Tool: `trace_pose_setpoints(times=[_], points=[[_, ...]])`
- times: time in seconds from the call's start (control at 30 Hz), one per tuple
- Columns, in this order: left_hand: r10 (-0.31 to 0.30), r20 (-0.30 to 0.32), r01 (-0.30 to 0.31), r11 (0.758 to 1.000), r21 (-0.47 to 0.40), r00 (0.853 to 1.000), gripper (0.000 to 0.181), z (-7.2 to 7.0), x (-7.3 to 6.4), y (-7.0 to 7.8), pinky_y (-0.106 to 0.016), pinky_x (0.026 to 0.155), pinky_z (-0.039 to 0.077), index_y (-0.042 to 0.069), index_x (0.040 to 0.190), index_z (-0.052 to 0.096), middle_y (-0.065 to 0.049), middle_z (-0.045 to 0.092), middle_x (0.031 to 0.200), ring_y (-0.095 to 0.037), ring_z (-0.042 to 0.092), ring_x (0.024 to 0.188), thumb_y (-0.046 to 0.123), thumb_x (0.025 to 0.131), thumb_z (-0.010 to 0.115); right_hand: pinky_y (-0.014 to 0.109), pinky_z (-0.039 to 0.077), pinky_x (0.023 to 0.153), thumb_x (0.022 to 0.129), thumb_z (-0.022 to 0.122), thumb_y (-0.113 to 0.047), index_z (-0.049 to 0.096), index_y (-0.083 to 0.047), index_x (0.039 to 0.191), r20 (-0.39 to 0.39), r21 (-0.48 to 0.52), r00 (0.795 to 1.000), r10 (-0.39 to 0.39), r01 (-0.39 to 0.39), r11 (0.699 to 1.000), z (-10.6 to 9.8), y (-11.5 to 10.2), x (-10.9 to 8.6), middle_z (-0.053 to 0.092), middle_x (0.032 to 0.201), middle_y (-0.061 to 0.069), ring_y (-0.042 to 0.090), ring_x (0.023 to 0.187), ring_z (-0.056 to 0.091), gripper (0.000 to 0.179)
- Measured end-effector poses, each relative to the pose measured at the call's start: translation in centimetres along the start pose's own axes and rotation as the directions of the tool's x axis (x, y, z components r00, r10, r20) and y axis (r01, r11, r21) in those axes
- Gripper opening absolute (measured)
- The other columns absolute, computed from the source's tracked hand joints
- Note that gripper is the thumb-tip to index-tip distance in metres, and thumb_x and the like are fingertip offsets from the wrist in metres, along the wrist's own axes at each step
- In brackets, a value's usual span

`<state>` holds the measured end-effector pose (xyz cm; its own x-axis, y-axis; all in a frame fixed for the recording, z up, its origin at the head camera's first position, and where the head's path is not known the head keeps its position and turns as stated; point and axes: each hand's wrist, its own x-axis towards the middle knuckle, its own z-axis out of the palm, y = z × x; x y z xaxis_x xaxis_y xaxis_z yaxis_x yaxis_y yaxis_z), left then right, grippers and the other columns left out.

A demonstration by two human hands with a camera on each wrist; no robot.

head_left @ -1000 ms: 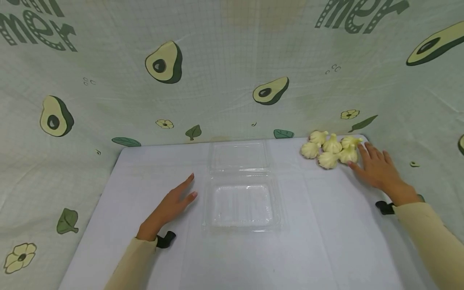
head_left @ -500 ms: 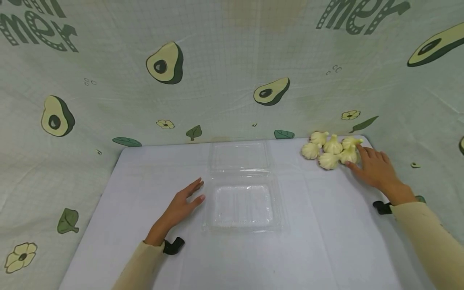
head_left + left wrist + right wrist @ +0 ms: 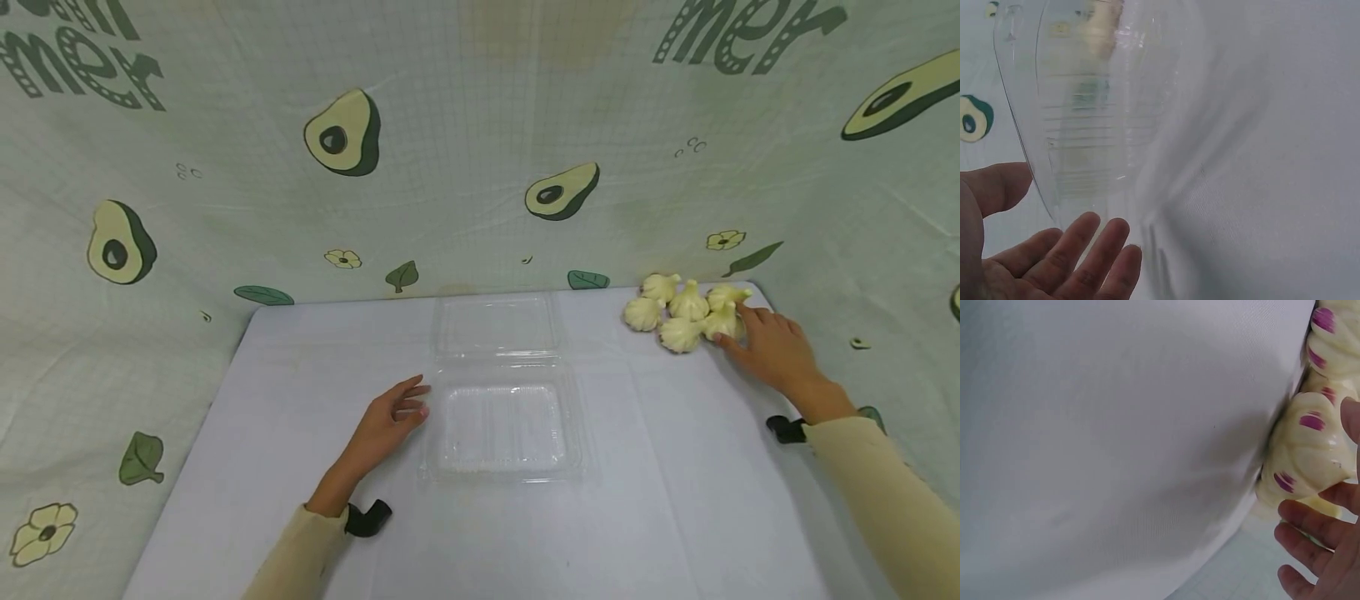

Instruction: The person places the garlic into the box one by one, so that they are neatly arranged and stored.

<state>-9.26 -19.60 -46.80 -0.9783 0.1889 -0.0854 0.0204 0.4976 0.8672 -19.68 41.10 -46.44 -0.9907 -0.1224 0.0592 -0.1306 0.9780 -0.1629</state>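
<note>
At the back right of the white table, several garlic bulbs [image 3: 680,334] lie clustered. My right hand [image 3: 776,346] reaches to the nearest bulb on the right [image 3: 1307,444], thumb on one side and fingers on the other. Its fingers [image 3: 1310,528] are spread and loosely bent, and firm contact is hard to tell. My left hand [image 3: 384,429] is beside the left edge of a clear plastic clamshell box [image 3: 498,477], fingers loosely bent. In the left wrist view the thumb [image 3: 1007,187] lies close to the box's rim [image 3: 1025,147]; whether they touch is unclear.
The box's lid [image 3: 495,325] lies folded back flat behind its base, toward the rear edge. White cloth [image 3: 615,533] covers the table. A curtain printed with avocados [image 3: 342,133] rises behind the table and along both sides.
My left hand has moved right, up to the box's left edge, its fingers bending a little more. My right hand has come slightly closer around the bulb. The bulbs look unmoved.
</note>
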Motion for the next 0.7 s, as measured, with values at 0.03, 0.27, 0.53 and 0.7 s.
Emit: trace_pose_setpoints(times=[0.03, 0.27, 0.53, 0.7], points=[[0.000, -0.001, 0.000, 1.000, -0.001, 1.000, 0.060, 0.0, 0.0, 0.1, -0.054, 0.107, 0.053, -0.001, 0.157, 0.046, -0.020, 0.062, 0.146, -0.038, 0.065, 0.127, 0.009, 0.103, 0.069, 0.077, 0.030, 0.109, 0.108, 0.060, -0.037, 0.039, 0.021, 0.146, 0.000, -0.001, 1.000, -0.002, 0.002, 1.000, 0.0, -0.1, 0.0, 0.043, 0.139, 0.048, 0.064, 0.131, 0.039, 0.072], [-0.061, -0.015, 0.061, 0.998, -0.022, 0.998, 0.061, 0.2, 0.0, 0.5, -0.037, 0.095, 0.058, 0.002, 0.156, 0.049, -0.016, 0.067, 0.141, -0.029, 0.070, 0.116, 0.008, 0.100, 0.073, 0.078, 0.032, 0.106, 0.107, 0.063, -0.030, 0.041, 0.023, 0.145, 0.002, -0.012, 1.000, -0.002, 0.002, 1.000, 0.0, -0.4, 0.1, 0.047, 0.136, 0.047, 0.064, 0.128, 0.043, 0.068], [-0.112, -0.034, 0.106, 0.985, -0.137, 0.993, 0.061, 0.3, 0.1, 0.8, -0.027, 0.073, 0.061, -0.002, 0.154, 0.050, -0.022, 0.068, 0.133, -0.023, 0.074, 0.086, 0.002, 0.097, 0.073, 0.078, 0.034, 0.105, 0.106, 0.065, -0.029, 0.042, 0.022, 0.144, -0.019, -0.002, 1.000, 0.005, -0.005, 1.000, 0.4, -0.3, 0.4, 0.049, 0.135, 0.048, 0.064, 0.126, 0.045, 0.068], [-0.160, -0.044, 0.148, 0.968, -0.204, 0.986, 0.059, 0.4, 0.2, 1.2, -0.026, 0.071, 0.062, -0.003, 0.153, 0.052, -0.024, 0.067, 0.130, -0.025, 0.073, 0.084, -0.002, 0.097, 0.072, 0.078, 0.035, 0.104, 0.105, 0.067, -0.027, 0.042, 0.023, 0.143, -0.028, 0.005, 1.000, 0.007, -0.007, 1.000, 0.5, -0.2, 0.4, 0.050, 0.133, 0.048, 0.064, 0.124, 0.047, 0.068]])
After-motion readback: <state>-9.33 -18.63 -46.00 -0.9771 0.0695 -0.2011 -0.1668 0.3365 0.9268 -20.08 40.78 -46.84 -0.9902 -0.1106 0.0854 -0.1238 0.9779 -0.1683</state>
